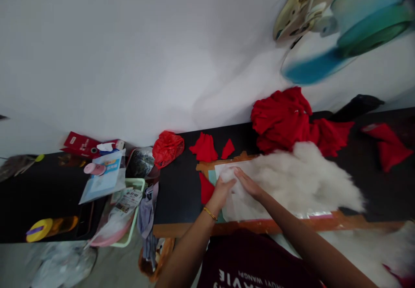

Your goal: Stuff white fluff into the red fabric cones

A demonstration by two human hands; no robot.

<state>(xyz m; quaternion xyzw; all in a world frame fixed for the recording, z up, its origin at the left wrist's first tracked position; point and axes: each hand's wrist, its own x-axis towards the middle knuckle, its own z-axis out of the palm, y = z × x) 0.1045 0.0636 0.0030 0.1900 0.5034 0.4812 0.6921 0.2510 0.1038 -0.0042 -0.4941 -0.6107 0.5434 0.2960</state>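
My left hand (pixel 223 189), with a gold bracelet at the wrist, is closed round a tuft of white stuffing (pixel 301 180) at the left end of a big fluffy heap. My right hand (pixel 248 184) lies just beside it, fingers stretched flat on the same stuffing. Under both hands is a white sheet (pixel 241 212) on a brown board (pixel 259 226) laid on the black table (pixel 178 188). A small red cloth piece (pixel 206 188) lies just left of my left hand.
A pile of red cloth (pixel 282 119) sits behind the stuffing, with smaller red pieces (pixel 204 147) and a red plastic bag (pixel 167 148) to its left. A green basket (pixel 138 183), packets and tape rolls crowd the left. A blurred teal object (pixel 366 16) hangs top right.
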